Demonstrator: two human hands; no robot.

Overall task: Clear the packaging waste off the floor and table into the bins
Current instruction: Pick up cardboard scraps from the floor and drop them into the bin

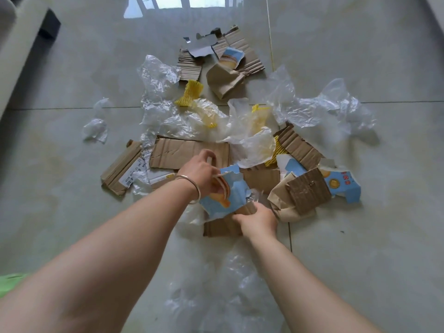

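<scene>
Packaging waste lies scattered on the tiled floor. My left hand, with a bracelet on the wrist, grips the top edge of a torn blue printed box piece. Just below it, my right hand holds a strip of brown cardboard at its right end, fingers curled round the edge. A large flat cardboard sheet lies behind my left hand. Another blue box piece and a corrugated piece sit to the right. No bin is in view.
Clear plastic film spreads right and left of the pile, more lies between my arms. Yellow foam nets, a brown paper bag and corrugated cardboard lie farther back. A pale furniture edge runs along the left.
</scene>
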